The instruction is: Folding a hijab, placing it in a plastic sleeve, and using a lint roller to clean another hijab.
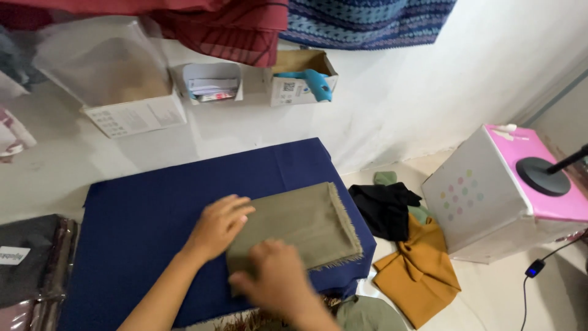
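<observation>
Olive-green cloth (300, 224), folded into a thick rectangle with a frayed fringe down its right edge, lies on the near right part of a navy blue cloth (147, 214) that covers the low worktop. Nearest the camera, the right hand (275, 279) lies flat on the folded cloth's near left corner, fingers loosely together and pressing down, pinching nothing. Just beyond it, the left hand (217, 224) rests on the cloth's left edge, fingers spread and lying flat, also gripping nothing. To the left of both hands the navy cover is bare and smooth out to its edge, where a dark garment in a clear plastic bag (30, 263) lies.

Off the worktop's right edge, on the pale floor, a mustard-yellow cloth (416, 263) and a black cloth (386, 208) lie crumpled, touching each other. Beside them stands a white box with a pink top (490, 202) and coloured dots on its side.

Farther off, by the white wall, small open cardboard boxes (300, 76) stand in a row, one with a light blue tool (315, 83) in it.
</observation>
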